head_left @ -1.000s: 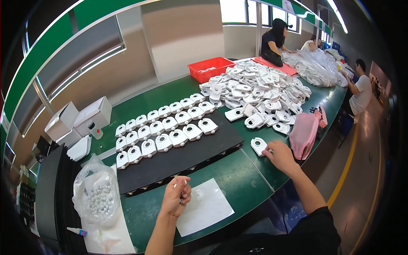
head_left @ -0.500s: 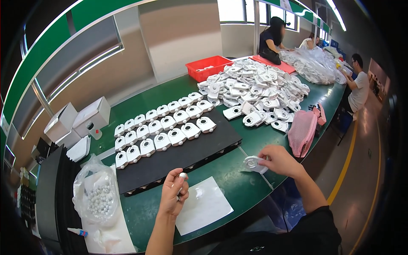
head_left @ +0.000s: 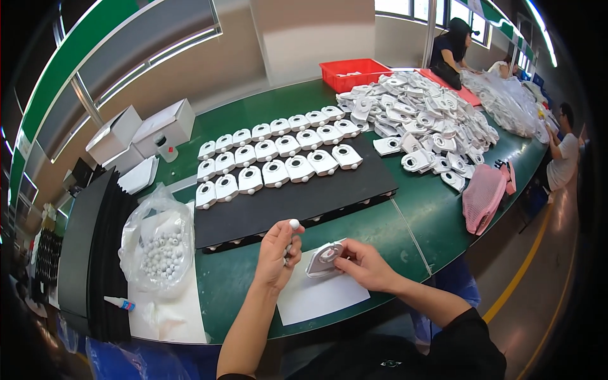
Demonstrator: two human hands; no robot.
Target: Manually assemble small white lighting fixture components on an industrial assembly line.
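Note:
My left hand [head_left: 277, 252] pinches a small white ball [head_left: 294, 223] at its fingertips, just in front of the black foam tray [head_left: 304, 199]. My right hand [head_left: 364, 266] holds a white plastic part with a round hole [head_left: 324, 259], tilted on edge over a white paper sheet [head_left: 323, 294]. The two hands are a few centimetres apart near the table's front edge. Three rows of the same white parts [head_left: 275, 155] lie on the far half of the black tray.
A clear bag of white balls [head_left: 158, 250] sits at the left, with a small glue bottle [head_left: 120, 303] beside it. A big heap of white parts [head_left: 430, 120], a red bin [head_left: 354, 73] and a pink mesh bag [head_left: 482, 196] lie right. White boxes [head_left: 142, 130] stand back left. Other people work at the far end.
My right hand picked a white part off the table at the right and brought it left, over the paper. My left hand rose a little with the ball.

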